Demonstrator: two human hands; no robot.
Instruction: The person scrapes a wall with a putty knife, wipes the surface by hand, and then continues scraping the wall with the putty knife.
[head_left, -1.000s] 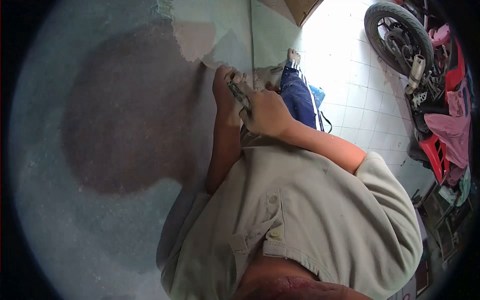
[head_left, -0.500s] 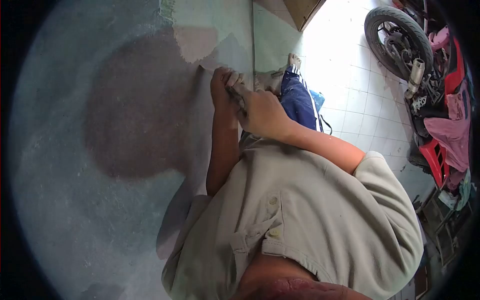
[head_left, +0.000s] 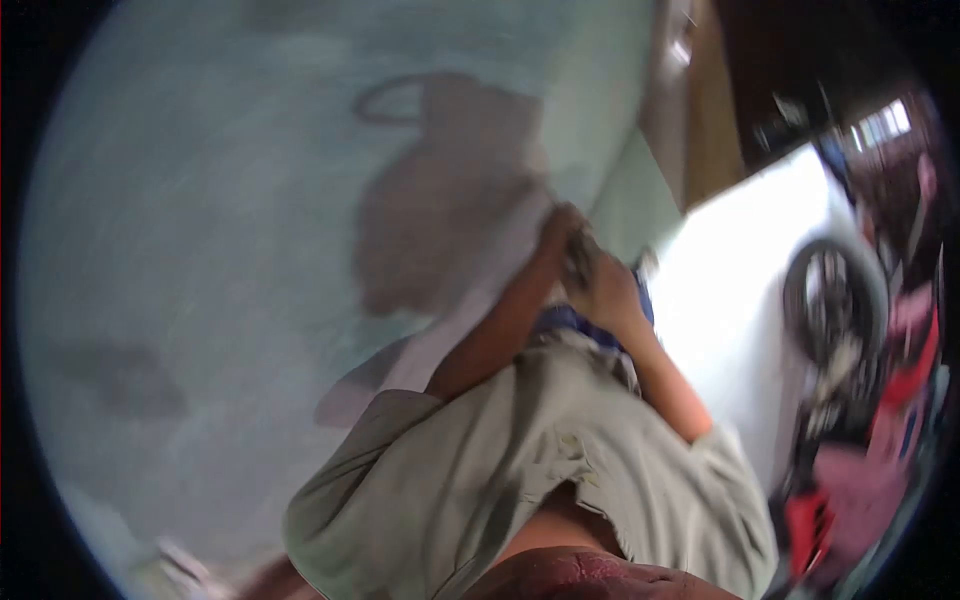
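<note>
In front of my waist, close to the pale green wall [head_left: 250, 230], my two hands are together. My left hand [head_left: 562, 228] is closed, its fingers blurred and turned toward the wall. Just right of it, my right hand [head_left: 613, 292] is closed on a narrow, dark greyish tool [head_left: 580, 258] that lies between the hands. Blur and fingers hide most of this tool, and I cannot tell its kind. A broad shadow [head_left: 430, 200] falls on the wall left of my hands.
A brown box-like piece [head_left: 712, 110] stands ahead at the upper right. Bright floor [head_left: 730, 300] lies to my right. Beyond it are a motorcycle wheel [head_left: 835, 305], red parts [head_left: 808, 530] and pink cloth [head_left: 855, 480]. My blue trousers [head_left: 580, 325] show below my hands.
The view has swung and blurred. My hands, still together, appear farther right and lower. More of the brown piece shows, and the shadow on the wall has changed shape.
</note>
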